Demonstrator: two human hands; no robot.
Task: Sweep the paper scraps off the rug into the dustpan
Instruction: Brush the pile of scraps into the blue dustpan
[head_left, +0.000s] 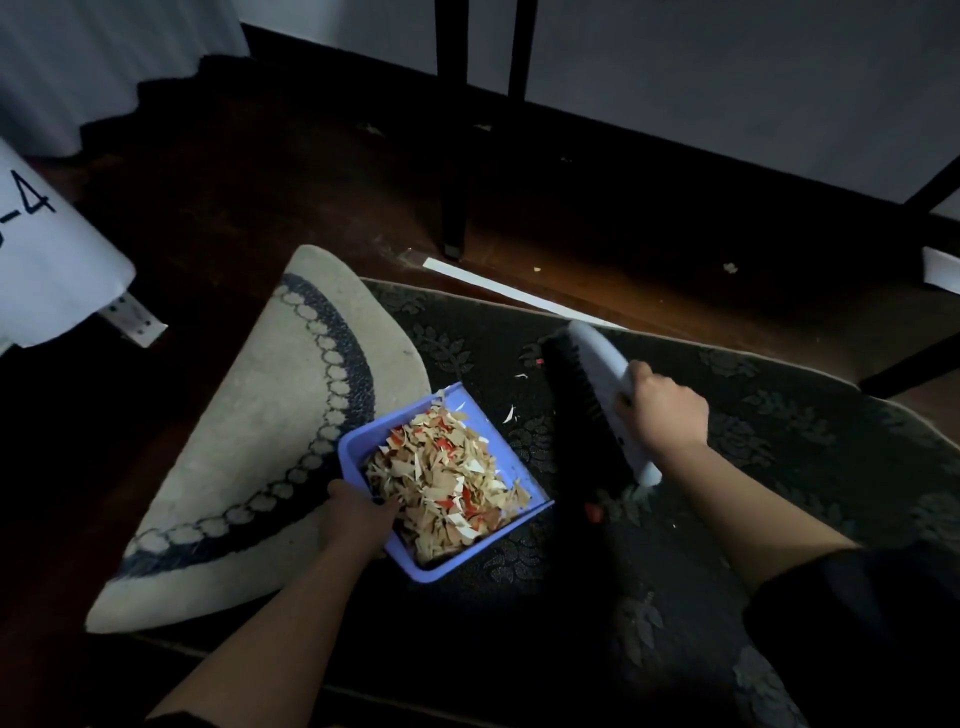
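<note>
Blue dustpan (511, 470) gripped at rim by our left hand (358, 514) | right hand (665, 415) clasps brush (597, 400) | scraps (447, 478) heaped inside | dark rug (779, 415) beneath

A room in a home, dimly lit: dark wood floor (260, 197), a dark leaf-patterned rug (779, 441) with a pale round mat (249, 441) at its left, black furniture legs (451, 156) and a dark skirting board (675, 150) along the far wall.
</note>
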